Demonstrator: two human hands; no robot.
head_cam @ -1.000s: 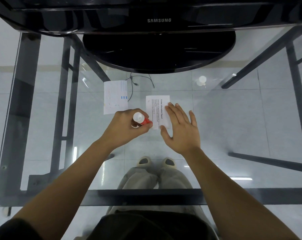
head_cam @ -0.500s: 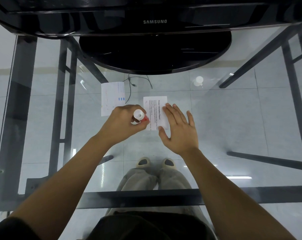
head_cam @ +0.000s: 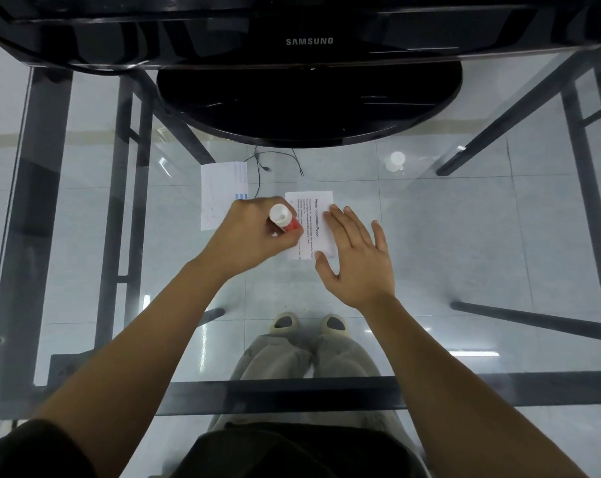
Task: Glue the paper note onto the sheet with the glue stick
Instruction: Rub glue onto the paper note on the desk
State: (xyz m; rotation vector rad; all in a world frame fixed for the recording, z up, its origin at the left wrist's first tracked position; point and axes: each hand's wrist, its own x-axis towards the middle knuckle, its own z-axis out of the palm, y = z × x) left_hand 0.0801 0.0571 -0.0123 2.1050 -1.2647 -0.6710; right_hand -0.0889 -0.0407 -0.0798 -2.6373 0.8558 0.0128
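Glass forms the worktop, with a monitor base at its far side. Two papers are laid there: a printed sheet, pinned by the flat, open right hand, and a note just left. The glue stick, gripped in the left hand, has been carried farther up the sheet's left edge than a second ago, so gluing appears underway.

The light around me is even, cool and fairly bright, with a bluish cast. The glass bench throws back pale streaks of glare, one bright bar low on my right and thinner ones near my left arm. Shadows are soft and faint. The monitor is dark and glossy. Straight frame bars bow outward toward the edges. The printed text stays sharp.
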